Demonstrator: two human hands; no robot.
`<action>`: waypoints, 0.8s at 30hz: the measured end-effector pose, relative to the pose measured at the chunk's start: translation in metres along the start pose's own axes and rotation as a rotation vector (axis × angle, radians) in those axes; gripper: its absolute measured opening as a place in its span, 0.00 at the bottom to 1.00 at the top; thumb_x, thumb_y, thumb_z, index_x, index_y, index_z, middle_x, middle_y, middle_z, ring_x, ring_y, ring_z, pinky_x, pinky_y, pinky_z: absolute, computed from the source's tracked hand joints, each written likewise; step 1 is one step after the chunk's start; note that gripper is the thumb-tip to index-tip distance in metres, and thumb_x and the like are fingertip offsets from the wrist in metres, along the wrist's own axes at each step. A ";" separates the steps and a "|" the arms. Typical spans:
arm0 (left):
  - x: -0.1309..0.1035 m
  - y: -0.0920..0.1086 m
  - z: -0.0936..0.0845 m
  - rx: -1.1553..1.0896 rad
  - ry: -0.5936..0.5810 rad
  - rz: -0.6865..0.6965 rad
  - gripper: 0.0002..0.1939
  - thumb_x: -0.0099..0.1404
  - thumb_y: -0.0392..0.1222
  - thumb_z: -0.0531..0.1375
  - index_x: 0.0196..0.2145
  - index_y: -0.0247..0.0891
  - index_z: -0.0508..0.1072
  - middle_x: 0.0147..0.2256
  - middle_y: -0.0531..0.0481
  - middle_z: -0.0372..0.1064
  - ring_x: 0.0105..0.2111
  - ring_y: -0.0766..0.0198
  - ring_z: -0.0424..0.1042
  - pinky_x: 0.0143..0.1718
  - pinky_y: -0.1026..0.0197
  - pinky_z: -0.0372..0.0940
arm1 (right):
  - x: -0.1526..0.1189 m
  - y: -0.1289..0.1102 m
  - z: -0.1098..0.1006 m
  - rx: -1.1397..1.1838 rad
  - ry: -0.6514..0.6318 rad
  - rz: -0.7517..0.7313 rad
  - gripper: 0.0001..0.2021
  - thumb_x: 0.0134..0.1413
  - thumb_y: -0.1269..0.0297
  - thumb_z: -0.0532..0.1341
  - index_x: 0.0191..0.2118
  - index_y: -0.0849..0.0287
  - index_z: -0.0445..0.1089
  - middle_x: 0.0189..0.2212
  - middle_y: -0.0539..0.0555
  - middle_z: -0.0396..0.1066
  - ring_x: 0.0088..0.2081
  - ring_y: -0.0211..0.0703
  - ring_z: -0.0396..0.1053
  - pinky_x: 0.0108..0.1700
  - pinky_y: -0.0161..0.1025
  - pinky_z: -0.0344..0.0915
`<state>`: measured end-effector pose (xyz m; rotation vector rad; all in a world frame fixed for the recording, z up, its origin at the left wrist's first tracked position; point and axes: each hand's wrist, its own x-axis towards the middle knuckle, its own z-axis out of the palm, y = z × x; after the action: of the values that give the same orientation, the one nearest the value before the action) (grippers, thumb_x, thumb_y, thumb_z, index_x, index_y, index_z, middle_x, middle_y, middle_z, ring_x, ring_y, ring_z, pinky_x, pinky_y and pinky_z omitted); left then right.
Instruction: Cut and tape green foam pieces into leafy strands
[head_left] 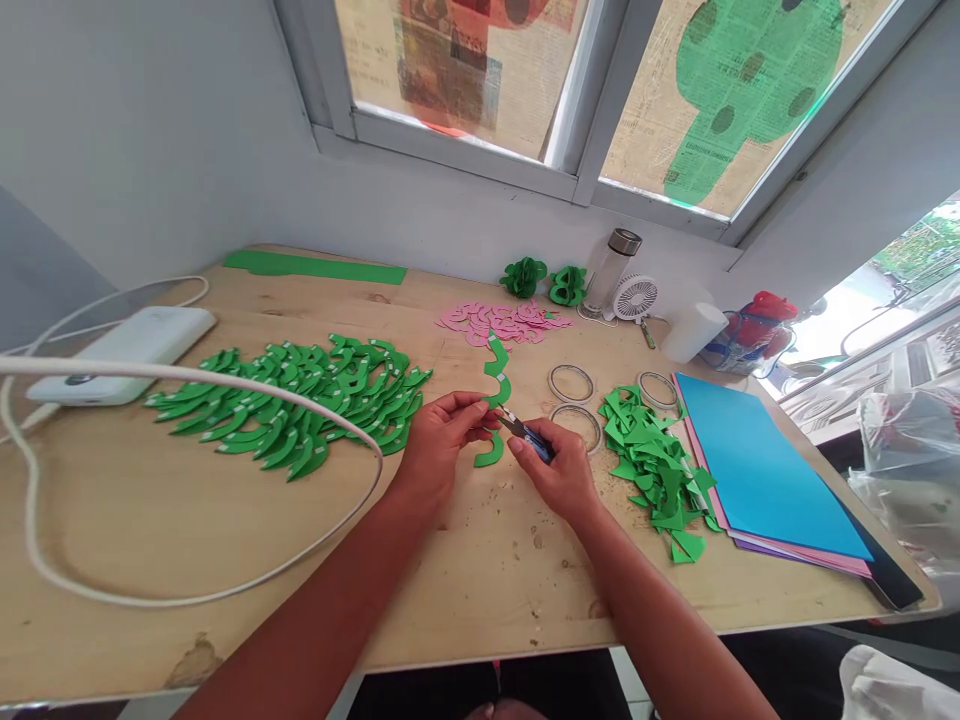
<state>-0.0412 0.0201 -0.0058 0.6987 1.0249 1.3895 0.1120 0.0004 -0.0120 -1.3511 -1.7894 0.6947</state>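
Observation:
My left hand pinches a wavy green paper cutout that carries small white patches. The cutout's upper curls rise above my fingertips, and another green curl shows below them. In my right hand is a small tool with a blue patterned handle and a pointed metal tip. That tip meets the paper close to my left fingertips; its exact kind cannot be made out. Left of my hands lies a wide spread of similar green paper cutouts with white patches.
Pink cutouts and two green paper balls sit toward the wall. On the right are tape rolls, green scraps, and blue sheets. A white cable loops across the left, near a power bank.

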 end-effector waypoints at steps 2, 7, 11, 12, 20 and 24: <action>0.000 0.001 0.000 -0.007 -0.003 -0.001 0.10 0.45 0.42 0.67 0.26 0.35 0.73 0.26 0.48 0.75 0.26 0.63 0.73 0.29 0.61 0.67 | 0.000 -0.001 0.000 -0.055 0.013 -0.019 0.15 0.51 0.51 0.59 0.32 0.60 0.73 0.20 0.48 0.66 0.22 0.35 0.59 0.26 0.33 0.54; 0.000 0.004 0.000 -0.044 0.000 -0.006 0.11 0.45 0.41 0.67 0.27 0.35 0.73 0.25 0.49 0.75 0.25 0.64 0.72 0.29 0.62 0.66 | 0.000 0.000 0.000 -0.180 0.046 -0.061 0.13 0.52 0.54 0.60 0.33 0.59 0.72 0.24 0.50 0.70 0.25 0.37 0.63 0.29 0.33 0.55; 0.000 0.004 0.000 0.004 0.053 0.047 0.13 0.45 0.42 0.67 0.28 0.34 0.73 0.25 0.48 0.75 0.26 0.63 0.73 0.29 0.61 0.66 | -0.001 0.002 0.001 -0.275 0.081 -0.085 0.14 0.53 0.53 0.59 0.35 0.59 0.72 0.28 0.53 0.73 0.28 0.39 0.65 0.33 0.35 0.57; 0.000 0.004 0.000 0.023 0.068 0.066 0.13 0.45 0.43 0.67 0.29 0.34 0.73 0.25 0.48 0.74 0.27 0.62 0.73 0.30 0.61 0.66 | -0.001 0.002 0.001 -0.290 0.079 -0.088 0.15 0.53 0.52 0.59 0.35 0.59 0.72 0.28 0.54 0.73 0.28 0.40 0.66 0.33 0.35 0.57; -0.002 0.004 0.002 0.080 0.127 0.159 0.11 0.47 0.42 0.66 0.28 0.35 0.73 0.24 0.51 0.73 0.29 0.62 0.74 0.33 0.61 0.65 | -0.001 0.002 -0.001 -0.353 0.084 -0.087 0.16 0.61 0.56 0.50 0.35 0.58 0.72 0.28 0.54 0.73 0.28 0.40 0.66 0.30 0.35 0.53; -0.002 0.003 0.003 0.102 0.147 0.199 0.08 0.47 0.40 0.65 0.27 0.35 0.74 0.25 0.51 0.72 0.29 0.63 0.73 0.32 0.63 0.64 | 0.000 0.005 0.001 -0.385 0.124 -0.037 0.15 0.61 0.57 0.51 0.33 0.57 0.72 0.28 0.54 0.73 0.29 0.41 0.66 0.29 0.36 0.51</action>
<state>-0.0396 0.0193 -0.0015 0.8003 1.1731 1.5879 0.1139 0.0021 -0.0160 -1.5666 -1.9047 0.2435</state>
